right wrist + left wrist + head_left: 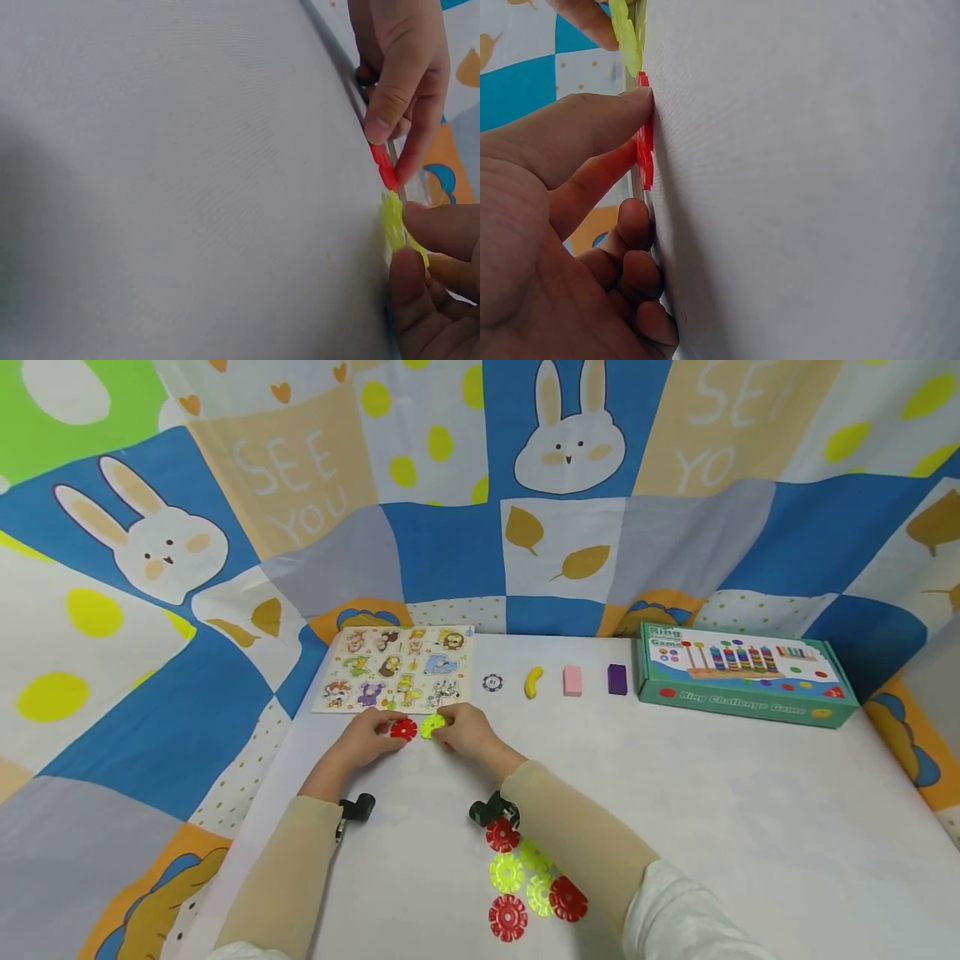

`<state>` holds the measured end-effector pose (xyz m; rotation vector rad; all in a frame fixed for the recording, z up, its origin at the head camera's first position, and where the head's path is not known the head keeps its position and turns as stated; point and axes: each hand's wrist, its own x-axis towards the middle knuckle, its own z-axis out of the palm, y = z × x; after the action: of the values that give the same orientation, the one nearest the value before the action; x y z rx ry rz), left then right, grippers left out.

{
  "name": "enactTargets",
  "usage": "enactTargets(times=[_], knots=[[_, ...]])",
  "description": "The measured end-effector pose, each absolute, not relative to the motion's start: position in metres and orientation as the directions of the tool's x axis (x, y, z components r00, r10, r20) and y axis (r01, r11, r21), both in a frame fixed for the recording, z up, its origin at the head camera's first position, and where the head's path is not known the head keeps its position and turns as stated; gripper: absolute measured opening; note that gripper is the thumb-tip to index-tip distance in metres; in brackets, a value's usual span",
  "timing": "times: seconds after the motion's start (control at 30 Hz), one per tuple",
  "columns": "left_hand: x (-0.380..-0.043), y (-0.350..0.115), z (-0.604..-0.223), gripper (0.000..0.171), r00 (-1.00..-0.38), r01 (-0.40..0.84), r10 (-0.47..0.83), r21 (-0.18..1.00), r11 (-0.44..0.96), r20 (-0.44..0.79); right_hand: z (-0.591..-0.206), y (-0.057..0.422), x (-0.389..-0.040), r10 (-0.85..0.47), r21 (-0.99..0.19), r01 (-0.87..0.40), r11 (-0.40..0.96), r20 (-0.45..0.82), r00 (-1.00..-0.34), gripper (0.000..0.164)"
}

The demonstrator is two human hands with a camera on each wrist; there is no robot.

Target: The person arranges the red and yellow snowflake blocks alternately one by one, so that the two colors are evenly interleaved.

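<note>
My left hand (365, 742) pinches a red notched plastic building disc (403, 730) between thumb and index finger, low at the white tabletop. In the left wrist view that red disc (647, 171) lies nearly flat along the table, the other fingers curled beside it. Just to its right, my right hand (471, 732) holds a yellow-green notched disc (431, 726) by its right side. The right wrist view has this yellow-green disc (391, 223) tilted between thumb and fingers, close to the red one; whether the two discs touch I cannot tell.
Several more red and yellow-green discs (507, 872) lie below the right forearm. An animal puzzle board (352, 660) sits behind the hands. Rightward stand a poker chip (492, 682), toy banana (532, 682), pink block (572, 681), purple block (617, 679) and green game box (742, 702).
</note>
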<state>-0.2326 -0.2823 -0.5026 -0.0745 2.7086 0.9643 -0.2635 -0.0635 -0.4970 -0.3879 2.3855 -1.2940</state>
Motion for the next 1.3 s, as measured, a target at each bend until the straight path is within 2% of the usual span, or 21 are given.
enactTargets(times=[0.1, 0.3, 0.87, 1.3], knots=[[-0.232, -0.281, -0.501, 0.051, -0.964, -0.136, 0.039, 0.614, 0.778, -0.262, -0.497, -0.064, -0.261, -0.423, -0.786, -0.138, 0.602, -0.167, -0.891, 0.051], [-0.231, -0.279, -0.496, 0.052, -0.966, -0.126, 0.041, 0.603, 0.788, -0.256, -0.502, -0.064, -0.256, -0.387, -0.706, -0.215, 0.675, -0.09, -0.918, 0.037], [-0.233, -0.278, -0.498, 0.052, -0.965, -0.119, 0.037, 0.562, 0.818, -0.259, -0.512, -0.066, -0.252, -0.314, -0.678, -0.179, 0.713, -0.08, -0.946, 0.032], [-0.238, -0.255, -0.495, 0.049, -0.981, -0.007, 0.104, 0.57, 0.822, -0.162, -0.509, -0.061, -0.251, -0.332, -0.688, -0.184, 0.702, -0.088, -0.939, 0.032]])
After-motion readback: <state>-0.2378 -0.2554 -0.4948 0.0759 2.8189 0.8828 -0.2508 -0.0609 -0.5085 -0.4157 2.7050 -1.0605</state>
